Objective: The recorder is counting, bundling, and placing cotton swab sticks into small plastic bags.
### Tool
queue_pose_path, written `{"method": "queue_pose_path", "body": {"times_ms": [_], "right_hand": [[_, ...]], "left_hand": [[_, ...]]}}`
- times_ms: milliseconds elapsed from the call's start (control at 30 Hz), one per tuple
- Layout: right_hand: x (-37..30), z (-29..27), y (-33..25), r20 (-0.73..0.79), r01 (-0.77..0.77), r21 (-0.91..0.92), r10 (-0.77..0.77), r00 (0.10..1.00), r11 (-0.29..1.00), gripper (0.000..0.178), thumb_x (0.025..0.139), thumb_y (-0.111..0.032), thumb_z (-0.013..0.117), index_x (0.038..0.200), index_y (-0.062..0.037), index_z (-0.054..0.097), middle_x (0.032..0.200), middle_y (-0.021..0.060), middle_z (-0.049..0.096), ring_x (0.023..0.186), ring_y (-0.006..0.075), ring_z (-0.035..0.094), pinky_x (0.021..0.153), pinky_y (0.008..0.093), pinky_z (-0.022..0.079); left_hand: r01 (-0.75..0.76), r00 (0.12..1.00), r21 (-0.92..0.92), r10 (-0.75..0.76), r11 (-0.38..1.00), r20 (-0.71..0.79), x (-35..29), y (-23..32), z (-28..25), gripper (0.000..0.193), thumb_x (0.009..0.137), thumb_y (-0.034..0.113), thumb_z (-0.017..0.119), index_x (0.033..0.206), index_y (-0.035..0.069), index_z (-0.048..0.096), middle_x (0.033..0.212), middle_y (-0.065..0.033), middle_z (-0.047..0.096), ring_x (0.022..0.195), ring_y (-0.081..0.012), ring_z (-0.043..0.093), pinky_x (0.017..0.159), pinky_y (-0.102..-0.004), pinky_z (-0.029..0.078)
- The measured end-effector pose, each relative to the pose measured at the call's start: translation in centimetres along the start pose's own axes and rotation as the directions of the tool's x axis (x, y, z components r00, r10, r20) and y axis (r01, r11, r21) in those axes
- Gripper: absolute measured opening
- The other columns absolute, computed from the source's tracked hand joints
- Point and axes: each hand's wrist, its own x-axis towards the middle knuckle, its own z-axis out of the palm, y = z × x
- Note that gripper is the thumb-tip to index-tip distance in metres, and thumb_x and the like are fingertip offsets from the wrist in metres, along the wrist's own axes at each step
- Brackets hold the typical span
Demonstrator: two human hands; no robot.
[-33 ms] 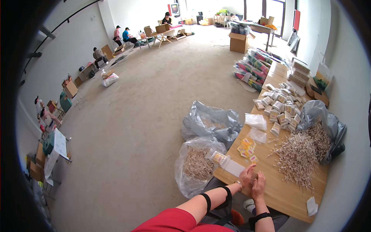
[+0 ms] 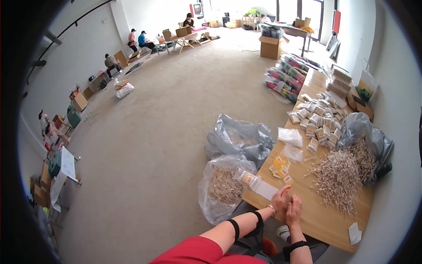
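At the near edge of the wooden table point(image 2: 323, 229), my left hand point(image 2: 280, 200) and my right hand point(image 2: 293, 210) close from both sides around a bundle of cotton swabs point(image 2: 288, 201). Part of the bundle is hidden by my fingers. Left of my hands lies a white card point(image 2: 266, 190), and beside it a clear bag with a yellow label point(image 2: 249, 177) sits at the table's edge. Small yellow cards point(image 2: 279, 167) are scattered just beyond my left hand. To the right spreads a large heap of loose cotton swabs point(image 2: 337, 178).
Filled small packets point(image 2: 318, 119) pile up farther along the table, near flat clear bags point(image 2: 290, 137). A grey plastic bag point(image 2: 367, 132) spills swabs at the right. On the floor, left of the table, stand open sacks point(image 2: 226, 187). Several people sit at distant tables.
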Motion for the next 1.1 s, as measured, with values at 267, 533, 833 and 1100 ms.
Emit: {"method": "queue_pose_path", "body": {"times_ms": [267,533,833,1100], "right_hand": [[1.4,0.1,-1.5,-0.008,-0.096,0.105,0.097,0.995,0.990,0.038,0.088,-0.014,0.045,0.122,0.0012,0.046,0.125,0.0188,0.048,0.124,0.0362,0.036,0.107,0.0452,0.024],[-0.1,-0.3,-0.4,-0.117,-0.209,0.363,0.267,0.957,0.908,0.041,0.089,-0.016,0.040,0.127,0.0005,0.044,0.128,0.0196,0.046,0.125,0.0332,0.038,0.107,0.0380,0.026],[2.3,2.8,-1.5,-0.212,-0.171,0.600,0.362,0.908,0.782,0.043,0.094,-0.020,0.037,0.131,0.0022,0.040,0.138,0.0193,0.040,0.134,0.0294,0.029,0.110,0.0373,0.021],[0.0,-1.7,-0.1,0.002,-0.172,0.025,0.172,0.985,0.985,0.062,0.093,-0.033,0.044,0.138,0.0049,0.024,0.145,0.0236,0.021,0.138,0.0341,0.016,0.112,0.0406,0.014]], "left_hand": [[0.001,1.000,-0.032,-0.002,0.999,-0.022,-0.3,-0.3,0.0,0.040,0.097,0.032,0.041,0.120,0.003,0.054,0.117,-0.0147,0.059,0.111,-0.0231,0.054,0.094,-0.0302,0.040],[-0.056,0.998,-0.003,0.056,0.998,0.002,-1.0,0.1,0.6,0.038,0.097,0.029,0.039,0.118,0.002,0.055,0.116,-0.0147,0.059,0.112,-0.0222,0.054,0.096,-0.0312,0.039],[-0.039,0.999,-0.129,0.041,0.991,0.015,1.3,-1.6,-0.9,0.041,0.098,0.029,0.037,0.120,-0.002,0.053,0.119,-0.0146,0.057,0.115,-0.0214,0.050,0.098,-0.0310,0.036],[0.020,0.994,-0.312,0.015,0.950,0.110,0.8,-2.0,-0.5,0.048,0.099,0.035,0.037,0.125,-0.004,0.046,0.126,-0.0117,0.049,0.116,-0.0167,0.045,0.101,-0.0293,0.033]]}}
